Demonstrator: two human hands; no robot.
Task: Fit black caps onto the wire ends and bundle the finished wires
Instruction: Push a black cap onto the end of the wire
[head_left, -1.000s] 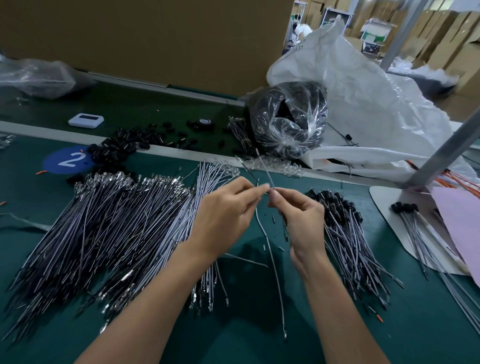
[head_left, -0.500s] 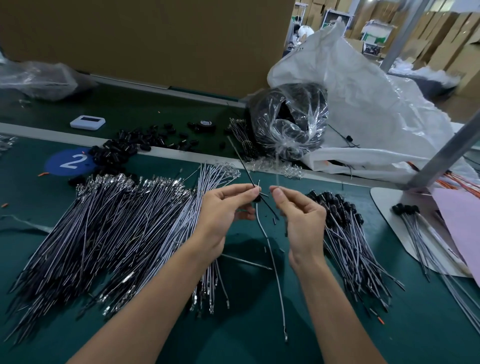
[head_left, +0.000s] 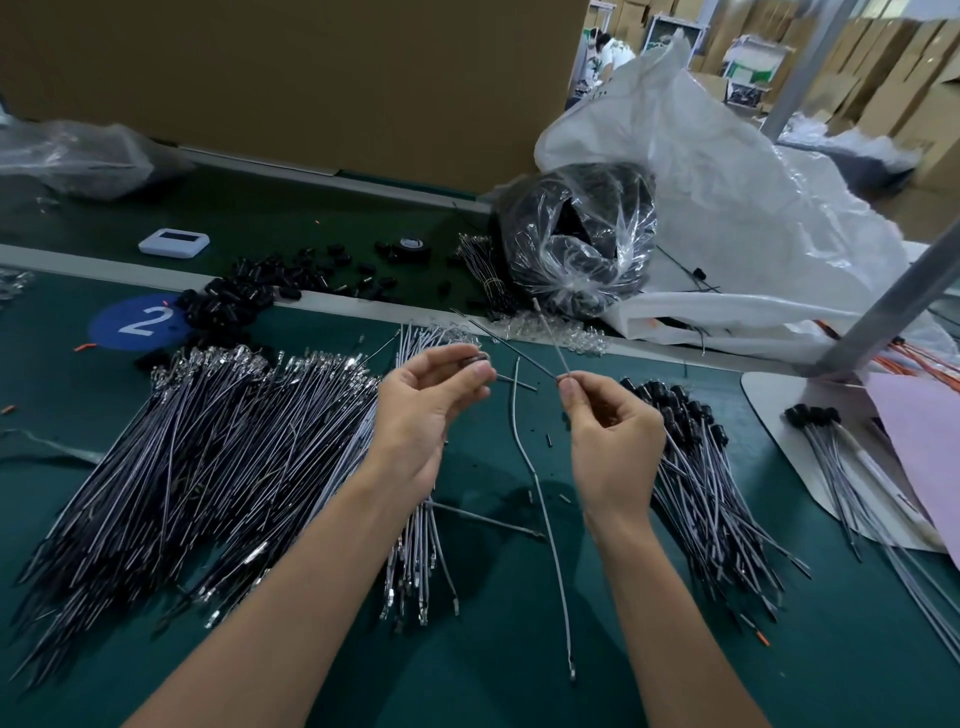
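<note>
Capping step, by the look of it. Hands just apart at centre: left hand (head_left: 431, 410) pinching a cap (head_left: 475, 360); right hand (head_left: 613, 436) pinching a wire (head_left: 550, 338) below its tip, tip pointing to 11 o'clock. Bare wires (head_left: 234, 457) at 9 o'clock; capped wires (head_left: 701, 467) at 3 o'clock. Next, probably: line tip up with cap bore, then push straight home.

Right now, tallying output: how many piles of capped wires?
2: one pile beside the right hand, a smaller bunch on the white board; more may be hidden.
</note>
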